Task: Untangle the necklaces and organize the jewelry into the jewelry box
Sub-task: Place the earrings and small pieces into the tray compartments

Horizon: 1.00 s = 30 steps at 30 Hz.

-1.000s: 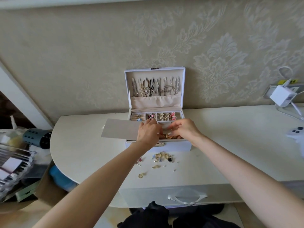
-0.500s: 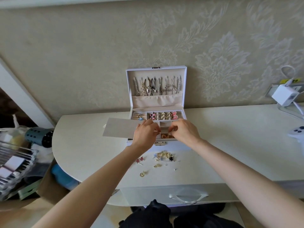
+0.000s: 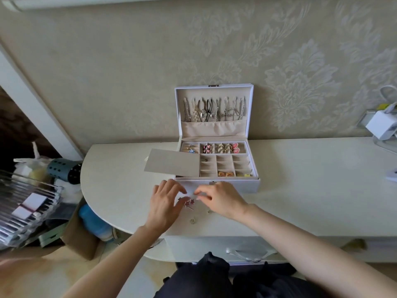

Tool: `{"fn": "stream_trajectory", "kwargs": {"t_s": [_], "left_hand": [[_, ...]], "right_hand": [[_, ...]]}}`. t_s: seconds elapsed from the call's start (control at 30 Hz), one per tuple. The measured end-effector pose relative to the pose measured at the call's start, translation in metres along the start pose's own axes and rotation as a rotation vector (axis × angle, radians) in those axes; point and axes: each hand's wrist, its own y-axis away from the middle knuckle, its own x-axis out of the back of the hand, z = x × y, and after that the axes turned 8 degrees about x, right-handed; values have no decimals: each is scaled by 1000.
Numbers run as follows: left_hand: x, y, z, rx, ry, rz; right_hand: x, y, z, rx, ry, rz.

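Left hand (image 3: 165, 204) is held loose and empty, just beside the pink earrings (image 3: 189, 203) toward the tabletop's (image 3: 300, 179) front edge. Right hand (image 3: 221, 198) is curled on the opposite side; any grip cannot be told.

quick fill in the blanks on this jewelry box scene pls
The box is ___. Necklaces hang inside its ___. The left hand and right hand are in ___ of the box. The pink piece lies between the two ___.
Missing: open; lid; front; hands.
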Motion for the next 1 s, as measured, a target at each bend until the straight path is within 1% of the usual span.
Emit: {"fn": "stream_trajectory", "kwargs": {"t_s": [0.17,0.33,0.57,0.7,0.8,0.93,1.0], "left_hand": [[-8,7,-10,25,-67,-71],[-11,8,-9,48,-56,-67],[-10,7,-5,43,-28,-38],[-5,-1,3,44,13,12],[-1,-13,12,86,51,56],[-1,-20,18,114,33,81],[-2,-18,18,107,22,80]], "right_hand": [[-16,-11,0,-62,61,-113],[-20,-21,-3,-72,103,-192],[-23,-19,-2,-93,112,-197],[-11,-15,0,-118,40,-105],[-2,-13,4,-114,13,-58],[-5,-13,4,-158,50,-173],[-9,-14,3,-171,89,-202]]}}
